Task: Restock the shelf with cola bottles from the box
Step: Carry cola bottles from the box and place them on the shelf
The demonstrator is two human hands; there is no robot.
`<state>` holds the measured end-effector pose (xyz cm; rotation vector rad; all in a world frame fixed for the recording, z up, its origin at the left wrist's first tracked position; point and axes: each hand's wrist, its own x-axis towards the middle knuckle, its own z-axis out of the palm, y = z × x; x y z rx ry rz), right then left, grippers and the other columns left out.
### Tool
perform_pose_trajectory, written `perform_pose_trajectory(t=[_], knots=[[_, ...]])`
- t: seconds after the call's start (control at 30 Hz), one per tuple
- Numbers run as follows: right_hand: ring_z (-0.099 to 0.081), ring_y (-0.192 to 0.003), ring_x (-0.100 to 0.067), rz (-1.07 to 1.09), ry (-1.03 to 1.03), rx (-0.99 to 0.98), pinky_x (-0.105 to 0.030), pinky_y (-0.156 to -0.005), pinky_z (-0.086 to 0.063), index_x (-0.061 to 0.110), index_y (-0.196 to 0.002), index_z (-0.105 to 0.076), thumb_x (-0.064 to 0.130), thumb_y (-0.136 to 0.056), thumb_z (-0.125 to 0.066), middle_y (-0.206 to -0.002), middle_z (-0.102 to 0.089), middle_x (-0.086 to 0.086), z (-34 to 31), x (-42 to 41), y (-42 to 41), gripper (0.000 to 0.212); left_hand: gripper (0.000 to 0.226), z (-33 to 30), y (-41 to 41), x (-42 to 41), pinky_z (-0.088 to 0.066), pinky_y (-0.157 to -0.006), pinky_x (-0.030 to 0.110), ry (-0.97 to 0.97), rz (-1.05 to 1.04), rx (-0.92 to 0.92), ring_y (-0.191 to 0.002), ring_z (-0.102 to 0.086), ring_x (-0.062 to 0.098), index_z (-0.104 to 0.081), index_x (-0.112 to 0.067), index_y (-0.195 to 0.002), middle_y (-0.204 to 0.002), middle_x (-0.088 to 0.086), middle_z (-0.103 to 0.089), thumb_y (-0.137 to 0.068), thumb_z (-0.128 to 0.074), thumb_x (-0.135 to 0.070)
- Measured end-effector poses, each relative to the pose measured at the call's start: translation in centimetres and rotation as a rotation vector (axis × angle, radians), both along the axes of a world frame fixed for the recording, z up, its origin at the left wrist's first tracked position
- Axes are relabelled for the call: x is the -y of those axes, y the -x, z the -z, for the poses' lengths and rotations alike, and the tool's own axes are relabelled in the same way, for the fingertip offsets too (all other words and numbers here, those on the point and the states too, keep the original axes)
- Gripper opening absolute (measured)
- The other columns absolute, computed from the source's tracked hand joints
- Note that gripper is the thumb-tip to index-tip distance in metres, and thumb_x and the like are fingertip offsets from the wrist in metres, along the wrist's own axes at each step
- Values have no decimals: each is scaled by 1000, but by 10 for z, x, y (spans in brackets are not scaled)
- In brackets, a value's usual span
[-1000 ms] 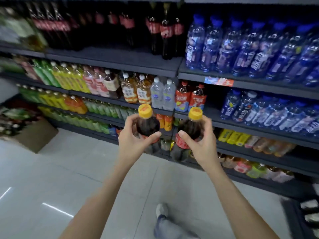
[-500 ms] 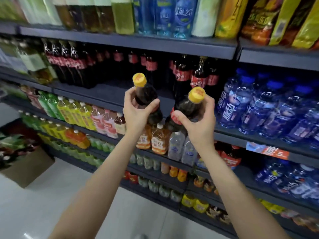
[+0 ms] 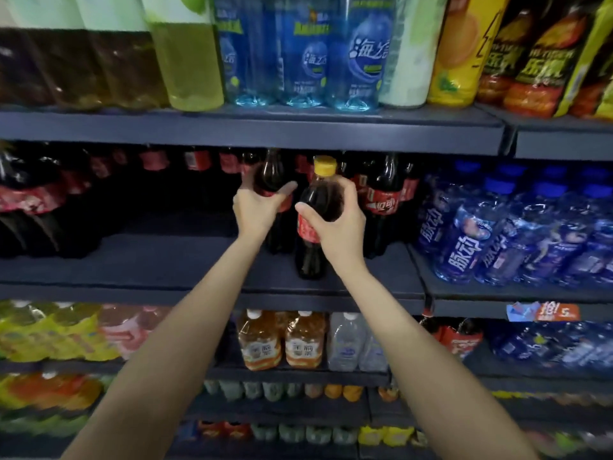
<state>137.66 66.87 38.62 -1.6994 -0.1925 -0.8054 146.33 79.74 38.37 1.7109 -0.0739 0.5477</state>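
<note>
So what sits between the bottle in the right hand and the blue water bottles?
Head view: red-labelled cola bottles already on the shelf stand between the yellow-capped bottle held by the right hand and the blue water bottles.

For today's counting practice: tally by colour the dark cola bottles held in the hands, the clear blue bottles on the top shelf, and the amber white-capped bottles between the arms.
Dark cola plastic bottles, one in the left hand and one in the right hand: 2
Clear blue plastic bottles: 3
Amber white-capped plastic bottles: 2
Total: 7
</note>
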Motion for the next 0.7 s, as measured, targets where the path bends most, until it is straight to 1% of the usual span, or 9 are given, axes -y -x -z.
perform_pose_trajectory(t=[0.1,0.2,0.3,0.4,0.47,0.5,0.57,0.63,0.7], knots=[[-55,-114,-14,53,95,-59,-30,-100,-43,15,-125,-48,32,-72,-81,-121,-59,-1,3,-6,-21,65,95,-4,-31,7,-48,-98,34,-42,29,-18,-112,-61,18,-55,-15,-126,-121,4,-65,-49,-74,-66],[-46,-126,-14,58,200,-137,-31,-106,-40,21,-142,-31,31,-66,-85,-138,-48,-2,21,-5,-26,94,82,-3,-46,16,-42,-99,26,-92,74,5,-118,-57,21,-53,-11,-127,-126,7,-61,-61,-81,-51],[-37,-135,-14,82,253,-269,-33,-110,-34,22,-149,-16,32,-66,-84,-147,-37,0,52,-3,-19,108,86,1,-53,17,-42,-97,29,-155,99,62,-119,-55,25,-49,-8,-131,-130,11,-59,-62,-73,-54],[-43,-130,-15,143,255,-357,-36,-106,-39,24,-147,-22,31,-68,-83,-141,-47,2,71,-4,-12,100,93,11,-52,10,-44,-93,40,-392,91,64,-120,-53,35,-29,-14,-147,-144,11,-45,-70,-69,-49],[-54,-117,-15,183,227,-359,-37,-100,-44,24,-142,-27,30,-68,-83,-129,-58,1,73,-6,-11,93,103,26,-50,2,-49,-90,48,-544,101,53,-119,-53,40,-10,-24,-151,-152,7,-34,-72,-75,-41],[-58,-108,-15,200,223,-357,-36,-97,-45,24,-140,-28,30,-68,-83,-124,-61,0,72,-7,-12,92,106,34,-49,-1,-49,-89,51,-578,102,54,-120,-52,41,-5,-26,-152,-153,8,-31,-73,-76,-38],[-60,-99,-14,217,223,-356,-37,-94,-47,24,-140,-27,29,-69,-83,-121,-63,-1,70,-10,-16,90,106,43,-47,-4,-49,-90,51,-570,85,71,-119,-51,43,-5,-24,-152,-154,11,-28,-75,-77,-32],[-60,-106,-18,220,226,-361,-40,-95,-46,22,-140,-26,27,-70,-83,-123,-62,-3,67,-13,-23,90,101,43,-46,-1,-49,-88,49,-539,69,93,-113,-54,46,-9,-21,-152,-152,15,-28,-77,-76,-25],[-59,-107,-19,220,225,-363,-45,-95,-45,21,-139,-26,26,-71,-82,-122,-62,-3,65,-16,-31,88,94,42,-44,2,-49,-89,46,-504,72,121,-112,-55,44,-14,-21,-152,-150,16,-28,-80,-74,-18]])
